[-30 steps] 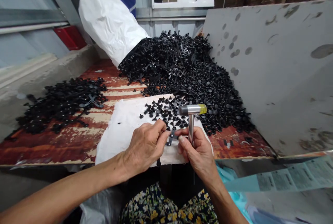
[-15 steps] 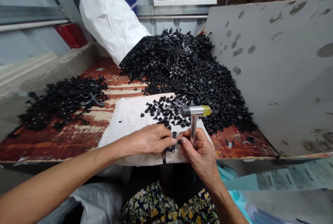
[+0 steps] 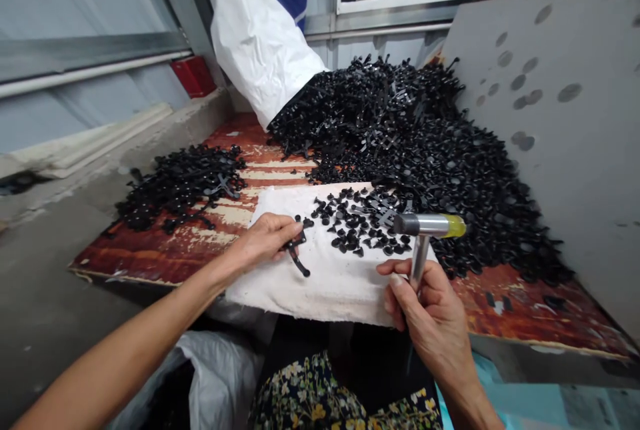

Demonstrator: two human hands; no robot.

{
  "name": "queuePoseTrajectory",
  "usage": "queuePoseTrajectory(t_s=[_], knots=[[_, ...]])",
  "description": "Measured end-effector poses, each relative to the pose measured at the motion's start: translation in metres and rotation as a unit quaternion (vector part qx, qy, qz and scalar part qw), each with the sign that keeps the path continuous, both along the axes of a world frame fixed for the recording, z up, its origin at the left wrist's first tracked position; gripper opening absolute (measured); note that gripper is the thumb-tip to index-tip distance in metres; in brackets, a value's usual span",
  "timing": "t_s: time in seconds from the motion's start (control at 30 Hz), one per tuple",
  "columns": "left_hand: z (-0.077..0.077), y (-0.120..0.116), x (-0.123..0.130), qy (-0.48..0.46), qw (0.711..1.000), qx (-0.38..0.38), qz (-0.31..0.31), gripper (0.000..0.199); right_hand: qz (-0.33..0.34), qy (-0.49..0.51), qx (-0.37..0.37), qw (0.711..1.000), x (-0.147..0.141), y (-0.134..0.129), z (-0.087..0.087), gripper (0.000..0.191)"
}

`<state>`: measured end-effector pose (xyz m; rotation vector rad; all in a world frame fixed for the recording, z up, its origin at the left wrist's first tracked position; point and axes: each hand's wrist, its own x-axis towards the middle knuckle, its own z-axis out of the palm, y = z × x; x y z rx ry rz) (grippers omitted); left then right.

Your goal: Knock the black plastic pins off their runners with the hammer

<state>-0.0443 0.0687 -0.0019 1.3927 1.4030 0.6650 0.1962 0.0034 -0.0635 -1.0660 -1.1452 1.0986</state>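
Pinched in my left hand [image 3: 265,240] is a black branched plastic part [image 3: 299,253], held over the left side of a white cloth [image 3: 320,293]. My right hand [image 3: 430,303] is closed around the metal handle of a mallet [image 3: 430,225], whose head has a dark end and a yellow end. The mallet stands upright above the cloth's right side, apart from the part. Between the hands and the far edge of the cloth lie many small black round-headed pegs [image 3: 350,220], with a few flat black pieces [image 3: 383,207] among them.
A large heap of black parts [image 3: 390,117] spills from a white sack [image 3: 265,37] at the back. A smaller pile [image 3: 180,183] lies left on the worn red table [image 3: 230,217]. A grey spotted board [image 3: 560,123] borders the right side.
My left hand has moved left with the black part, away from the right hand. My right hand, still on the mallet, has drawn apart from it. The view has turned left.
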Motion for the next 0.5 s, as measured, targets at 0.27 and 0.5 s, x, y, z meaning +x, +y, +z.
queuePoseTrajectory(t_s=[0.27, 0.5], knots=[[-0.005, 0.019, -0.009, -0.07, 0.992, -0.062, 0.084, 0.033, -0.011, -0.022, 0.003, 1.0, -0.001, -0.001, 0.003, 0.015], [-0.007, 0.023, -0.012, -0.089, 0.985, -0.1, 0.112, 0.035, -0.018, -0.023, 0.001, 1.0, 0.0, -0.001, 0.003, 0.013]])
